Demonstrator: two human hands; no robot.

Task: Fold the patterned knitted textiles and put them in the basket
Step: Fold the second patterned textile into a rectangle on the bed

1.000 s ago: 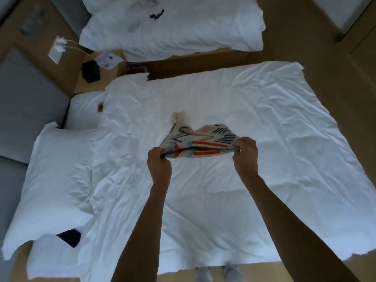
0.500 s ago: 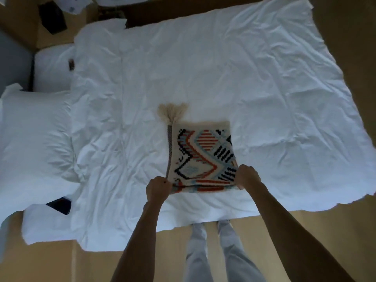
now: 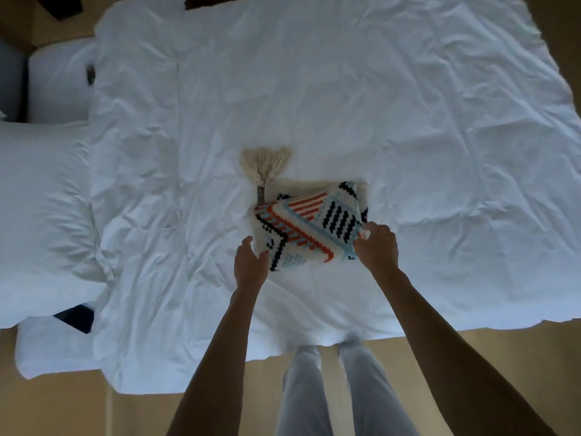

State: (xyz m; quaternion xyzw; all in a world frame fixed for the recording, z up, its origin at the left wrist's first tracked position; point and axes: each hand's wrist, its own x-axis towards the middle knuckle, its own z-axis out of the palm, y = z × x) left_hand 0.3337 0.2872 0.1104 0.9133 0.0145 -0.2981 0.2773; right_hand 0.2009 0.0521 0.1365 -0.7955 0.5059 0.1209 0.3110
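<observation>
The patterned knitted textile (image 3: 309, 226) lies folded on the white duvet (image 3: 408, 121), near the bed's front edge and just ahead of my hands. Folded, it makes a thick, roughly rectangular pad whose long axis runs left to right across the bed. The top layer sits skewed over the cream layer beneath, so its stripes run on a diagonal. The knit is chunky and blocky: orange, pale blue and black bands on cream. A cream tassel (image 3: 265, 163) on a short twisted cord fans out from the far left corner, pointing away from me.

My left hand (image 3: 250, 267) is at the near left corner, fingers loosely curled and open, touching the edge without clamping it. My right hand (image 3: 377, 247) is at the near right corner, fingers curled over the edge; I cannot tell whether it pinches the fabric. The duvet is soft and heavily creased. A plump white pillow (image 3: 41, 215) lies to the left.
</observation>
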